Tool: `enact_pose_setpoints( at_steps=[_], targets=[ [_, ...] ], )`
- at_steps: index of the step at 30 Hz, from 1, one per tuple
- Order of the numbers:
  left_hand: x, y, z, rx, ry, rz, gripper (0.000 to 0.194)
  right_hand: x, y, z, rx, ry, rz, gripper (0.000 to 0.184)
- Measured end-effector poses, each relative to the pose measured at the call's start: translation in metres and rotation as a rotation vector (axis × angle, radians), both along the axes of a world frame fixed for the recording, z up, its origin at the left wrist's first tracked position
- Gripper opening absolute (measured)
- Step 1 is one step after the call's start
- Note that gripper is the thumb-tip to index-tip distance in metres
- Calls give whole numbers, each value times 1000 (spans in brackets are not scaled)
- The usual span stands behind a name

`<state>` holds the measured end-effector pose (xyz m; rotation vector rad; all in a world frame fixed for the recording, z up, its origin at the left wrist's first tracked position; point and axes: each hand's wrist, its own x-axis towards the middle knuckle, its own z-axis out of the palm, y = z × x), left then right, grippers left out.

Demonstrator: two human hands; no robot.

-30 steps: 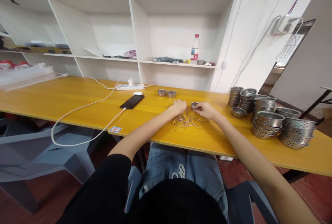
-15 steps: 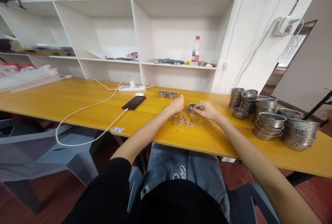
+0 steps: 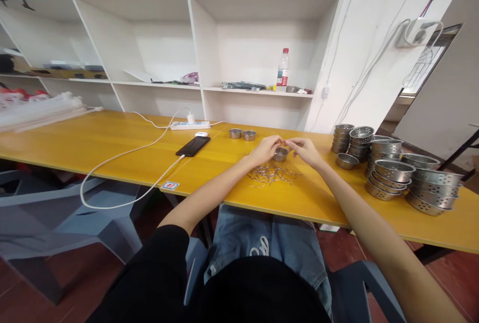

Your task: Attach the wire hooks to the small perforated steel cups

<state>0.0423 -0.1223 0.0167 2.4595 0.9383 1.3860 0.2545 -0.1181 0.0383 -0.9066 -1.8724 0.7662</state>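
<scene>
My left hand and my right hand meet at the fingertips over a small perforated metal cup on the table. Both sets of fingers are pinched together; anything thin between them is too small to make out. Just in front of the cup lies a loose tangle of thin metal wires, close below my hands. Two more small perforated cups, a left one and a right one, stand side by side farther back, left of my hands.
On the right of the yellow table stand several stacks of perforated metal cups, with a single cup beside them. To the left lie a phone, its white cable and a power strip. White shelves rise behind.
My left hand has moved right and my right hand slightly up, so their fingertips now meet above the cup. My right hand has left the cup's rim.
</scene>
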Motion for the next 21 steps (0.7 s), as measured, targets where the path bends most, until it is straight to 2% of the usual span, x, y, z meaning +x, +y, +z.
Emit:
enact_pose_setpoints(
  at_steps=[2, 4, 7, 10, 13, 17, 21],
  targets=[
    [2, -1, -2, -7, -57, -70, 12, 1, 1, -1, 28, -68, 48, 49],
    [4, -1, -4, -29, -104, -114, 10, 1, 2, -1, 138, -120, 31, 39],
    [4, -1, -6, -67, -141, -133, 7, 0, 4, -3, 320, -205, -33, 22],
    [6, -5, -5, -88, -156, -125, 6, -3, 3, -4, 390, -260, -51, 12],
    [9, -10, -2, -74, -170, -83, 6, -5, 1, -4, 354, -261, -49, 11],
    [13, -13, 0, -55, -171, 7, 5, -4, -2, -3, 185, -153, -58, 13],
    [13, -10, -6, -124, -143, 132, 28, -2, 1, -1, -13, 92, -68, 16]
  ],
)
